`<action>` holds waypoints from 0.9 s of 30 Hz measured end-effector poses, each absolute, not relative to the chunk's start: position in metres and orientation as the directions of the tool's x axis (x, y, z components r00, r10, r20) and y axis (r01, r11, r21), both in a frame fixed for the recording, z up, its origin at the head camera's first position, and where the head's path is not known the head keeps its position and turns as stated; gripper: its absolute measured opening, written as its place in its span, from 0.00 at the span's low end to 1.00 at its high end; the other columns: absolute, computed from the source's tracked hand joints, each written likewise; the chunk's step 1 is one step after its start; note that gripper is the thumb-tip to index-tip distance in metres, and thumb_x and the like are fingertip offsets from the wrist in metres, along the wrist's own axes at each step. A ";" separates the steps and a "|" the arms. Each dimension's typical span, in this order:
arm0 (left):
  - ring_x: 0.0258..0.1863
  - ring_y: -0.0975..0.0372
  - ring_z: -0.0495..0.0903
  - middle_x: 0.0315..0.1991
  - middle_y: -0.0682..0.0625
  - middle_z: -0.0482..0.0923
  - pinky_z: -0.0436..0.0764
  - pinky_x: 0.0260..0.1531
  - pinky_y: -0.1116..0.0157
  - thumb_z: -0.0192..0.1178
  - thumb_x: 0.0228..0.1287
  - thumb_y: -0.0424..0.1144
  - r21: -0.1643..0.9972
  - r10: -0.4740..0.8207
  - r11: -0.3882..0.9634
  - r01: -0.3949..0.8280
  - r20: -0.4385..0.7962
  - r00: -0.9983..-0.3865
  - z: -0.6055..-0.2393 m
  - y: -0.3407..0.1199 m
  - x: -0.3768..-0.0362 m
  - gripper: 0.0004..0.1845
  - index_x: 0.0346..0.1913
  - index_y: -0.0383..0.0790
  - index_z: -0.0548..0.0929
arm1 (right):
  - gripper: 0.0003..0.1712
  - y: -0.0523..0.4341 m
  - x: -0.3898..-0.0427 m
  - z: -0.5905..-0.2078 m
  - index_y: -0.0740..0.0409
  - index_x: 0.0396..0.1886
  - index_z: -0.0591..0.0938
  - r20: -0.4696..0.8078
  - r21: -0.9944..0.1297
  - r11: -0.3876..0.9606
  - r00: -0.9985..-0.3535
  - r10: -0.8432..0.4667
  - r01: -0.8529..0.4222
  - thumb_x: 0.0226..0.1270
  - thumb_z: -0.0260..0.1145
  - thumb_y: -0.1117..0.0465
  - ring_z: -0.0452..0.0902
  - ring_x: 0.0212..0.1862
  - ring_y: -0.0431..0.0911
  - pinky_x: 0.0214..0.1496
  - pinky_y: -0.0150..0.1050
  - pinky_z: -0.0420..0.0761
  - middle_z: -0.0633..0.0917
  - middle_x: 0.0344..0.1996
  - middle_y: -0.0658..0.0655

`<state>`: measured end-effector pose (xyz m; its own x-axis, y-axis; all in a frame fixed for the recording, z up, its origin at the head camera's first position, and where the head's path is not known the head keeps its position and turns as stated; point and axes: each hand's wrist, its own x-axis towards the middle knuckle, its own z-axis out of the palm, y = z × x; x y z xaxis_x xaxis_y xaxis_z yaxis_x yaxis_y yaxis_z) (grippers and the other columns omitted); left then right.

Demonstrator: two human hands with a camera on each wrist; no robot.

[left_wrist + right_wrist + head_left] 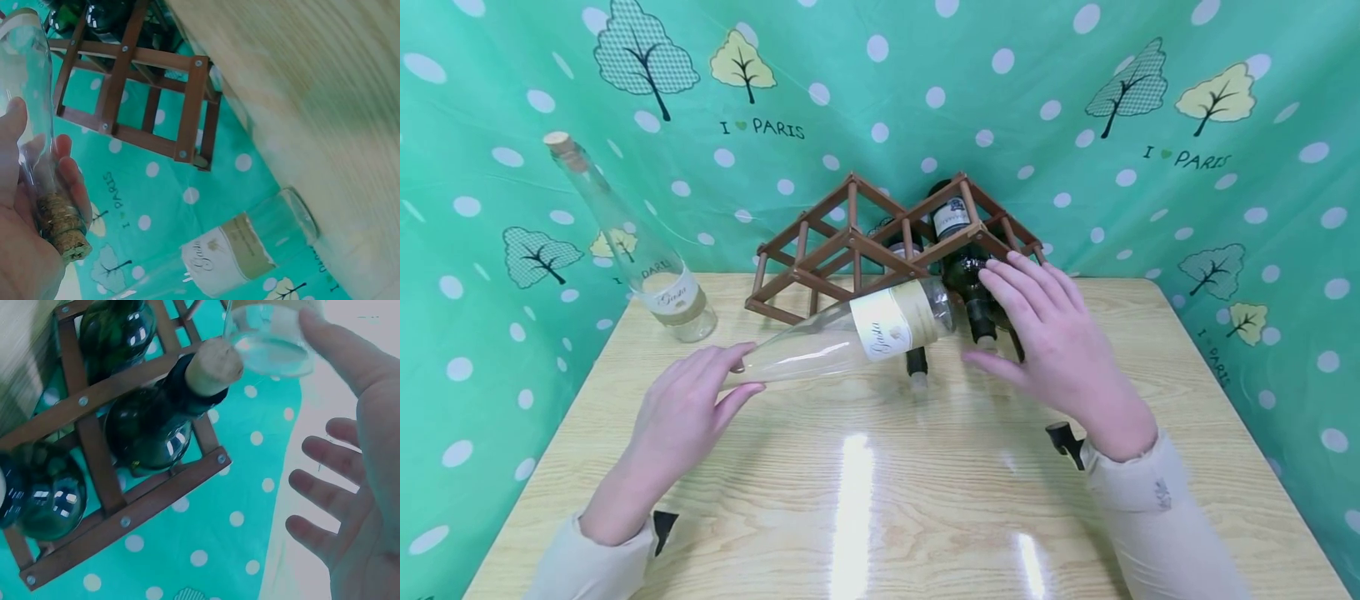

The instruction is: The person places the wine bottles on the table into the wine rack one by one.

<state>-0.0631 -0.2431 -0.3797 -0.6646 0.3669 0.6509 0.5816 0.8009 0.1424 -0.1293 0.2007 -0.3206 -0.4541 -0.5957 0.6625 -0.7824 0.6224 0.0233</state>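
Left hand (pixel 688 408) grips the corked neck of a clear glass bottle with cream label (pixel 850 332) held sideways before the brown wooden lattice rack (pixel 857 246) over the table; right hand (pixel 1056 342) open, fingers spread.

Clear corked bottle (pixel 842 337) horizontal, apparently entering rack (pixel 880 242).

Two bare hands and forearms are in the head view, the left hand (pixel 681 408) and the right hand (pixel 1060 350). Both arms wear long, pale beige sleeves ending at the wrists: the left sleeve (pixel 587 562) and the right sleeve (pixel 1157 525). The right sleeve bears a small greyish mark near the cuff. A small black device sits at each wrist, the left wrist device (pixel 664 527) and the right wrist device (pixel 1066 440). No rings or gloves visible.
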 end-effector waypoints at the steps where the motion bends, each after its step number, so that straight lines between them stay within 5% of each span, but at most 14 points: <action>1: 0.30 0.55 0.81 0.37 0.48 0.84 0.76 0.23 0.58 0.51 0.81 0.63 0.144 0.364 0.802 0.579 0.650 -0.666 -0.380 -0.244 -0.063 0.33 0.65 0.35 0.82 | 0.52 0.203 -0.129 -0.321 0.64 0.78 0.70 0.658 0.017 0.631 -0.466 -0.591 -0.776 0.71 0.66 0.29 0.65 0.77 0.65 0.81 0.61 0.57 0.73 0.75 0.65; 5: 0.29 0.57 0.79 0.37 0.48 0.84 0.75 0.22 0.59 0.51 0.81 0.63 0.153 0.350 0.812 0.563 0.645 -0.680 -0.383 -0.248 -0.060 0.34 0.65 0.36 0.82 | 0.56 0.213 -0.129 -0.324 0.63 0.78 0.70 0.657 -0.008 0.664 -0.504 -0.561 -0.748 0.71 0.56 0.21 0.63 0.78 0.63 0.82 0.62 0.56 0.73 0.75 0.65; 13: 0.28 0.58 0.78 0.39 0.48 0.84 0.77 0.23 0.58 0.48 0.81 0.65 0.180 0.314 0.840 0.512 0.609 -0.728 -0.387 -0.255 -0.052 0.36 0.65 0.35 0.82 | 0.62 0.242 -0.128 -0.329 0.63 0.80 0.68 0.619 -0.046 0.723 -0.588 -0.521 -0.690 0.66 0.57 0.17 0.58 0.81 0.62 0.82 0.64 0.53 0.71 0.77 0.65; 17: 0.28 0.58 0.78 0.39 0.48 0.84 0.78 0.24 0.58 0.61 0.77 0.58 0.191 0.303 0.850 0.491 0.586 -0.751 -0.390 -0.258 -0.048 0.30 0.65 0.35 0.81 | 0.64 0.258 -0.129 -0.332 0.62 0.82 0.64 0.568 -0.071 0.751 -0.646 -0.510 -0.656 0.66 0.55 0.17 0.55 0.82 0.63 0.83 0.64 0.50 0.68 0.79 0.65; 21: 0.27 0.59 0.77 0.40 0.47 0.85 0.77 0.23 0.58 0.76 0.64 0.42 0.202 0.276 0.868 0.453 0.561 -0.780 -0.392 -0.261 -0.045 0.30 0.65 0.35 0.81 | 0.65 0.270 -0.130 -0.336 0.60 0.84 0.61 0.529 -0.097 0.770 -0.688 -0.497 -0.631 0.65 0.56 0.17 0.53 0.82 0.64 0.83 0.64 0.49 0.66 0.80 0.65; 27: 0.27 0.59 0.77 0.41 0.47 0.85 0.76 0.22 0.60 0.80 0.56 0.36 0.237 0.225 0.886 0.398 0.531 -0.817 -0.395 -0.261 -0.041 0.33 0.65 0.36 0.81 | 0.65 0.285 -0.132 -0.339 0.61 0.84 0.61 0.515 -0.114 0.784 -0.711 -0.479 -0.610 0.64 0.61 0.18 0.54 0.81 0.67 0.83 0.62 0.50 0.66 0.79 0.67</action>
